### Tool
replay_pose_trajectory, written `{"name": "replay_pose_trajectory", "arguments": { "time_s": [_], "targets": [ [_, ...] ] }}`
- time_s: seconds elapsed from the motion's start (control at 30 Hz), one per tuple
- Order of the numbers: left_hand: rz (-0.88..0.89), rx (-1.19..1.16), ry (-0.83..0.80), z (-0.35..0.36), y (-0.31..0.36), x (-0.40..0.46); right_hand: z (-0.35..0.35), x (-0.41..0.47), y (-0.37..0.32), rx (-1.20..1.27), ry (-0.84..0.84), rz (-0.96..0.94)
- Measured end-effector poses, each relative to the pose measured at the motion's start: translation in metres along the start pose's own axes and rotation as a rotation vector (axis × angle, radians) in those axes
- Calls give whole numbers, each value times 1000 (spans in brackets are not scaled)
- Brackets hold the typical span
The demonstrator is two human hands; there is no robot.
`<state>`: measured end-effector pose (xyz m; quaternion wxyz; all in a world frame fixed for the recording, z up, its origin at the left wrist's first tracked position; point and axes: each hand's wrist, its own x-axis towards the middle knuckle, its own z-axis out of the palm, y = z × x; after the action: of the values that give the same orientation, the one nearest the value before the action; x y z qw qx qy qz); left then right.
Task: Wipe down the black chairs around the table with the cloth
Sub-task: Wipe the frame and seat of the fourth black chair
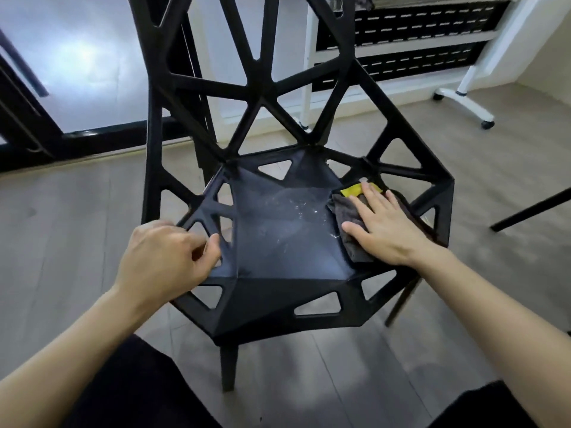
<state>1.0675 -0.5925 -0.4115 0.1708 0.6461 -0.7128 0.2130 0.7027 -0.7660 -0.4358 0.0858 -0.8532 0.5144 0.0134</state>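
Two bare hands are in my view, both down on one black chair [278, 242] that stands on a grey wood-look floor [77, 211]. The chair faces me, its seat a faceted panel ringed by triangular cut-outs, its open lattice back rising toward the top edge of the frame.

My right hand [383, 227] lies flat and palm down at the seat's right edge, fingers spread apart and pointing toward the back of the chair. It presses on the cloth [346, 211], a dark grey folded rag with a yellow patch [352, 189] showing just past my fingertips, near the seat's back-right corner. The hand is not curled around the cloth; it simply bears down on it, and the cloth sits spread between palm and seat, partly over the frame bar on that side.

My left hand [167, 257] is at the seat's left edge, fingers curled together around the rim strut there, thumb tip resting on the inner side of the bar beside a triangular opening. It grips the chair.

The middle of the seat carries pale specks and smears [296, 208], densest just left of the cloth.

Beyond the chair back I see a white frame on castors [463, 100] with dark slotted panels, and at the right edge of the picture a black slanted leg [531, 208].
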Motion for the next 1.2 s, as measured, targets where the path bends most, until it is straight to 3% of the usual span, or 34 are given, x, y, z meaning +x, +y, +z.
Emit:
{"name": "replay_pose_trajectory", "arguments": {
  "time_s": [0.1,0.2,0.37,0.5,0.6,0.77,0.9,1.07,1.13,1.2],
  "targets": [
    [12,-62,87,11,-17,13,-22,10,6,-11,-150,-36],
    [-30,-58,114,26,-34,39,-38,35,14,-147,-49,-105],
    [-84,-6,66,45,-44,71,-15,26,-64,37,-60,39],
    [34,77,-62,51,-47,72,3,5,-154,65,-51,-177],
    [50,13,-29,50,-52,67,-1,3,-125,62,-17,-213],
    [-4,-41,-25,59,-54,66,-26,47,-11,-15,-31,129],
    [-32,-75,26,57,-55,65,-16,74,-60,7,-130,227],
    [21,-53,-18,54,-51,67,-7,-1,-140,44,-126,-108],
    [22,-52,-22,56,-53,65,-4,-15,-139,7,-81,-258],
    [14,-58,-18,57,-53,65,-12,12,-113,80,-99,-264]
  ]
}}
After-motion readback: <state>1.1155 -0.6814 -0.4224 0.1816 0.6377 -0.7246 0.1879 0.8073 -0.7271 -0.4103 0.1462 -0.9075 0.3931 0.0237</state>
